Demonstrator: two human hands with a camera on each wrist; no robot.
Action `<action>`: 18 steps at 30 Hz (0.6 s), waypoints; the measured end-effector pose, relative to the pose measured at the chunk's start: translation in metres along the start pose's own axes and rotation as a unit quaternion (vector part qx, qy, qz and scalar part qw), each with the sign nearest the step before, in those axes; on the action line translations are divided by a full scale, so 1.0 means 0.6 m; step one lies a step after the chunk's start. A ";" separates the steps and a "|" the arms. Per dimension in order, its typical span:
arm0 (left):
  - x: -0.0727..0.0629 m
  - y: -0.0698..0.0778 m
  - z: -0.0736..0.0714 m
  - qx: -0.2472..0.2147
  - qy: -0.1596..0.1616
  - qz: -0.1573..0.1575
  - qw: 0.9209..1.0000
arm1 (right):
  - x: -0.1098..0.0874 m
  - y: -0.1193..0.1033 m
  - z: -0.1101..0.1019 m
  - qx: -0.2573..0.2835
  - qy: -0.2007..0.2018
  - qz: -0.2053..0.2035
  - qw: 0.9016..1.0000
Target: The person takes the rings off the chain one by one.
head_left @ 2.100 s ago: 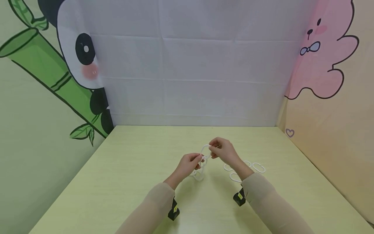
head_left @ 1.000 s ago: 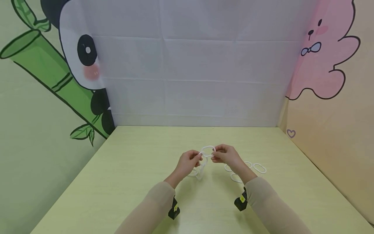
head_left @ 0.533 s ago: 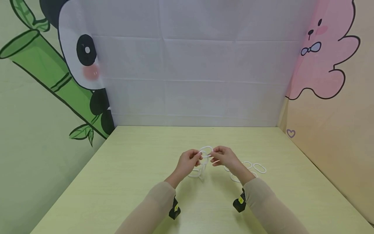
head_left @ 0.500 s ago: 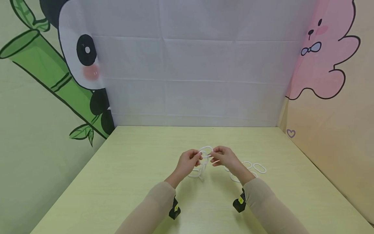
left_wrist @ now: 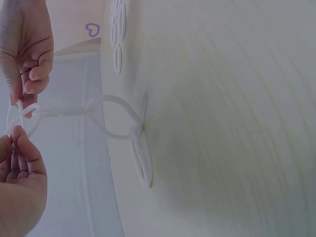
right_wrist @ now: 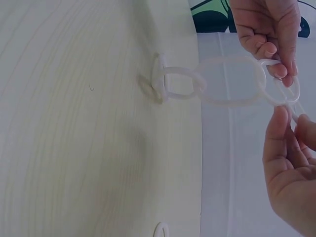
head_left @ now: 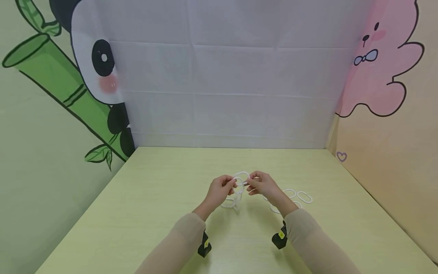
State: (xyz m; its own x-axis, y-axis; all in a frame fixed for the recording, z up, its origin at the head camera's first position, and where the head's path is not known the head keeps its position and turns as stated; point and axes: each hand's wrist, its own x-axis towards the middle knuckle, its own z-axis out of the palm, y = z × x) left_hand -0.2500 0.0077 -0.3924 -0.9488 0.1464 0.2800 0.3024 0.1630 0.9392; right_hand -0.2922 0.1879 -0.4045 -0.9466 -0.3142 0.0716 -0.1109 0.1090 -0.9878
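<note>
Both hands are raised over the middle of the table, close together. My left hand (head_left: 217,191) pinches a white oval chain link (left_wrist: 22,116) between thumb and fingers. My right hand (head_left: 264,185) pinches another white link (head_left: 242,172), which overlaps the first; whether they are joined is hard to tell. From the held links hangs a short chain of white links (left_wrist: 116,98), clear in both wrist views. Its lower links (left_wrist: 139,165) rest on the table. Fingertips hide part of each held link.
Several loose white oval links (head_left: 311,198) lie on the pale wooden table (head_left: 164,171), right of and partly behind my right forearm. A black wrist camera (head_left: 204,248) hangs under each sleeve. A white cloth wall (head_left: 222,114) stands behind the table.
Two seconds ago my right hand was higher, holding its link up steeply. It has come down, and the link now lies flatter and overlaps the left one. Barely any movement in the last half second.
</note>
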 end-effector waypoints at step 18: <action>-0.009 0.007 -0.011 0.008 0.016 -0.001 1.000 | -0.007 -0.007 0.016 0.006 -0.002 0.002 1.000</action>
State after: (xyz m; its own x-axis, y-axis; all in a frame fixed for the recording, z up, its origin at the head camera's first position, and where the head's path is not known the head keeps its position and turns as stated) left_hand -0.2443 0.0011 -0.3889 -0.9516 0.1146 0.2850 0.3020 0.1781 0.9365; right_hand -0.2848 0.1796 -0.4022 -0.9457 -0.3183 0.0661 -0.1027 0.0995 -0.9897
